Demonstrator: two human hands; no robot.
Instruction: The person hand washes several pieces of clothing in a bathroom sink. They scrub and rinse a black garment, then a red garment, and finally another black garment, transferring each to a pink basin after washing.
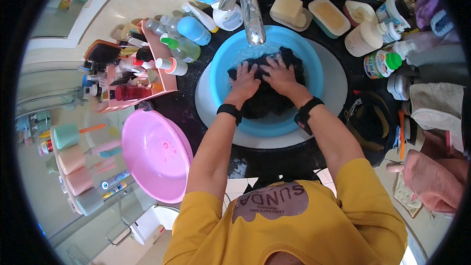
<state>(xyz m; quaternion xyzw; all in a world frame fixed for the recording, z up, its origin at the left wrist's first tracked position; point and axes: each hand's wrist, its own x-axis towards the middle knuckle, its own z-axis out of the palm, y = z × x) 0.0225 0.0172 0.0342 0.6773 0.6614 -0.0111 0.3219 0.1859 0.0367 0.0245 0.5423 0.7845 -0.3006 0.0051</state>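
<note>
A black cloth or garment (270, 103) lies soaked in water inside a blue basin (315, 76), which sits in the white sink (336, 81). Both my hands rest on the wet fabric with fingers stretched out. My left hand (245, 82) presses on its left side, and my right hand (282, 76) on its upper right part. Neither set of fingers wraps round the cloth. Above the basin's far rim hangs the chrome faucet (252, 17), with rippled water beneath its spout. Much of the fabric's lower part is under water.
To the left, a pink basin (152, 152) leans against the counter, below a pink organizer (164, 66) crowded with bottles and a brush. Soap dishes (329, 17) line the back edge. Pump bottles (362, 40), a dark cap-like item (368, 118) and towels (434, 176) crowd the right.
</note>
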